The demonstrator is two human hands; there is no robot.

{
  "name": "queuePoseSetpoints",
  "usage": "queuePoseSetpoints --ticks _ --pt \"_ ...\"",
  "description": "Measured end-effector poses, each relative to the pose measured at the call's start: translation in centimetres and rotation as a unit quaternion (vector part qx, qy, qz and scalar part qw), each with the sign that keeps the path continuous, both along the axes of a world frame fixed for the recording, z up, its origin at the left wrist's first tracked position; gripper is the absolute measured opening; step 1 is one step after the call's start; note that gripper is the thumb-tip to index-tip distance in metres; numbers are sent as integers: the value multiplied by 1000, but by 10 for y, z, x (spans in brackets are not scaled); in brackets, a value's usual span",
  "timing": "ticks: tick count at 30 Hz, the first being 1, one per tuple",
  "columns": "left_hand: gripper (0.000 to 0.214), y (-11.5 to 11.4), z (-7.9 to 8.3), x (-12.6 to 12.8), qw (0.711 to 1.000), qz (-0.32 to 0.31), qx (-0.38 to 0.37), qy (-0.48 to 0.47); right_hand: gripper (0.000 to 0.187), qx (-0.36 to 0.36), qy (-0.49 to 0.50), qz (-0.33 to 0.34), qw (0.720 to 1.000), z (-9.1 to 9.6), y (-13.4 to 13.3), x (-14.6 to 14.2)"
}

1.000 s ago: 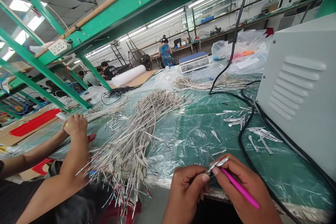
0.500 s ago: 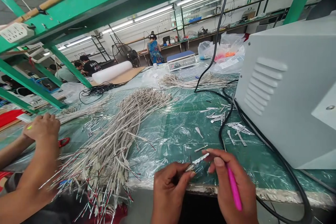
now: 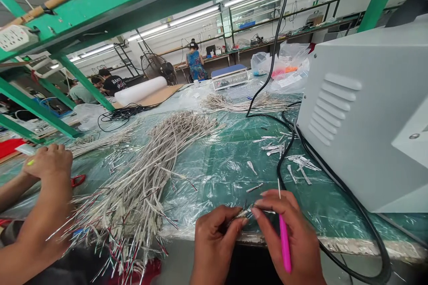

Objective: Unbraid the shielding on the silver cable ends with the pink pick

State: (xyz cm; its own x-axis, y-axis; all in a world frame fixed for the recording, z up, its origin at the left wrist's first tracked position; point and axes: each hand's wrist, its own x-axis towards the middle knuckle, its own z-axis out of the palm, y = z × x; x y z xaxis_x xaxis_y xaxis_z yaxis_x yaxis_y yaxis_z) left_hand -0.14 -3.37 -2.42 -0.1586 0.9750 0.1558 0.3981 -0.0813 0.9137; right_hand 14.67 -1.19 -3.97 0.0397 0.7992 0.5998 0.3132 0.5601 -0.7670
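Observation:
At the table's front edge, my left hand (image 3: pixel 216 238) pinches the stripped end of a cable (image 3: pixel 246 212) between thumb and fingertips. My right hand (image 3: pixel 292 240) has its thumb and forefinger closed on the same end, just to the right. A pink-handled pick (image 3: pixel 285 245) with a thin metal shaft is also tucked in the right hand, its tip pointing up and away. The fingers hide most of the cable end. Beyond the hands, a few silvery foil strips (image 3: pixel 252 168) lie on the film-covered green tabletop.
A big bundle of grey cables (image 3: pixel 163 151) spreads to the left, its wire ends overhanging the edge. A grey metal machine (image 3: pixel 354 120) stands at right, with black cords (image 3: pixel 279 169) beside it. A co-worker's arms (image 3: pixel 50 187) are at far left. More foil strips (image 3: pixel 304 162) lie near the machine.
My right hand has moved left and closed on the cable end, next to my left fingertips. The foil piece that stuck out there is now mostly covered. The pick stands more upright.

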Motion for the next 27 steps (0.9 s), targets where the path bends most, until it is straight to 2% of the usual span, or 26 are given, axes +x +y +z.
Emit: queuePoseSetpoints --ticks 2,5,13,18,23,27 --pt "15 0 0 0 1000 0 -13 -12 22 31 -11 -6 999 -3 -1 -1" --pt "15 1 0 1 1000 14 -12 -22 27 37 -25 -12 999 -4 0 -1" --pt "9 -1 4 5 1000 11 18 -1 21 24 -82 -53 995 2 4 -4" --pt "8 0 1 5 1000 22 11 -5 13 49 -77 -58 994 -4 1 -1" --pt "8 -1 -1 5 999 36 -1 -17 19 89 -91 -47 991 -13 -2 2" --pt "8 -2 -1 7 999 27 -6 -35 18 96 -79 -63 990 -18 -2 1"
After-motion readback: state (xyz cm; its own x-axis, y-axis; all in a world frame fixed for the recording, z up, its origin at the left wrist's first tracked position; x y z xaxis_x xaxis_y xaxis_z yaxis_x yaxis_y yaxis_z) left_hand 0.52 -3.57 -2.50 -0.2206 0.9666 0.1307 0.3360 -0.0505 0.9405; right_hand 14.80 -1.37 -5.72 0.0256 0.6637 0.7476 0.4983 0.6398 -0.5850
